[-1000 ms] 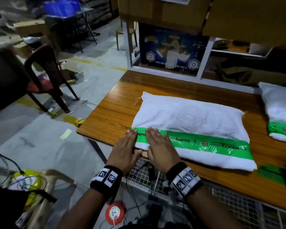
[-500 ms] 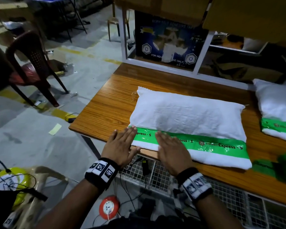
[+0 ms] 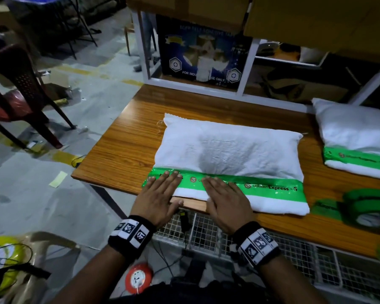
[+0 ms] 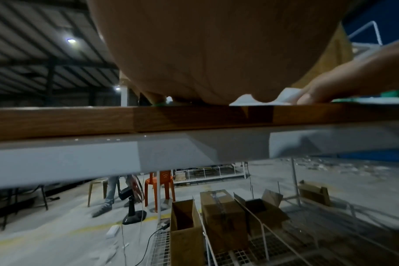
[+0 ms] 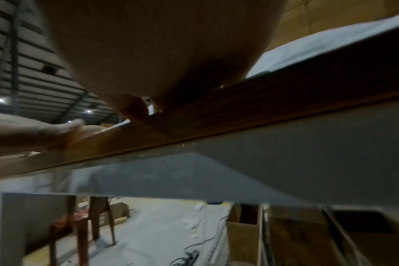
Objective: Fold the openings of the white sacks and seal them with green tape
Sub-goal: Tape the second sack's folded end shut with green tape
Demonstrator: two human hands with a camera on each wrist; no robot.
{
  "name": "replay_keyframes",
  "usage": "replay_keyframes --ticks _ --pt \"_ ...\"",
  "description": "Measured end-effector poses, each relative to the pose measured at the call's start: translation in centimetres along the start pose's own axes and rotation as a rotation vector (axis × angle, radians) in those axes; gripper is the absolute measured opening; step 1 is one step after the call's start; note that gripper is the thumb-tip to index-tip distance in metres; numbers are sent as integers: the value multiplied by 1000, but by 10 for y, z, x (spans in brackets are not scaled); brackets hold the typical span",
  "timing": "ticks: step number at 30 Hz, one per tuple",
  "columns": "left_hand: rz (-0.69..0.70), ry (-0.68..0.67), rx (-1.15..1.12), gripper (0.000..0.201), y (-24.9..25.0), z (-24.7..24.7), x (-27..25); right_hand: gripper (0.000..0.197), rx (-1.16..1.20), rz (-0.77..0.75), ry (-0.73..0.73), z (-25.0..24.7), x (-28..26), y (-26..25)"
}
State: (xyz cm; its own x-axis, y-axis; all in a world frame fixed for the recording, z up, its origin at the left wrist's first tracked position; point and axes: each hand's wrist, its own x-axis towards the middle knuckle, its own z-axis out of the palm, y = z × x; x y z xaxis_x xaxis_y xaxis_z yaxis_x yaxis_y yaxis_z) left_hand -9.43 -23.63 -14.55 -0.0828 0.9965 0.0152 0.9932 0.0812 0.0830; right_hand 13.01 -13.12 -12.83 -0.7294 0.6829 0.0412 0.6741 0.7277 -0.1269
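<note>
Head view: left hand (image 3: 157, 199) and right hand (image 3: 225, 201), both flat, fingers straight, pressing green tape strip (image 3: 270, 186) on white sack (image 3: 228, 150).

Bare wooden worktop (image 3: 123, 150) is left open to the left of the stuffed white woven sack (image 3: 228, 150), and a narrower strip behind it. Passage to the right is bounded by a second white taped sack (image 3: 355, 132) and, near the front edge, stacked rolls of green tape (image 3: 369, 207). The far side is closed off by a white-framed shelf unit (image 3: 248, 69).
</note>
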Motion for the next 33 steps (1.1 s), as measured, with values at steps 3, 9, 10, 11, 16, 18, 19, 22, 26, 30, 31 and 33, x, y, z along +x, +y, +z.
replay_keyframes --ticks 3,9,10,11,16,18,19,22,26,30,31,33 --pt "5 2 -7 75 -1 -5 -2 58 42 80 -8 -6 -23 39" --pt "-53 75 -7 76 37 -18 12 62 25 90 23 -5 -30 36" --pt "-33 89 -30 72 46 -16 16 60 32 85 47 -9 -26 37" --pt "-8 92 -56 70 54 -13 20 59 39 85 73 -14 -23 38" --pt "0 27 -116 71 60 4 31 65 77 81 23 -5 -18 38" --pt "12 27 -91 70 53 4 28 63 100 62 4 -4 -20 46" --pt "16 22 -87 69 51 4 27 61 118 67 -10 -8 -23 57" --pt "18 30 -94 68 51 2 26 56 128 128 -22 -20 -44 92" --pt "-30 -1 -73 70 58 1 27 60 105 104 -70 -25 -59 92" --pt "16 32 -31 70 87 -4 38 68 70 100 5 -32 -37 86" --pt "28 38 -36 70 93 -1 40 69 60 118 -10 -28 -35 86" --pt "12 21 -67 71 96 4 43 72 49 136 -50 -16 -36 83"
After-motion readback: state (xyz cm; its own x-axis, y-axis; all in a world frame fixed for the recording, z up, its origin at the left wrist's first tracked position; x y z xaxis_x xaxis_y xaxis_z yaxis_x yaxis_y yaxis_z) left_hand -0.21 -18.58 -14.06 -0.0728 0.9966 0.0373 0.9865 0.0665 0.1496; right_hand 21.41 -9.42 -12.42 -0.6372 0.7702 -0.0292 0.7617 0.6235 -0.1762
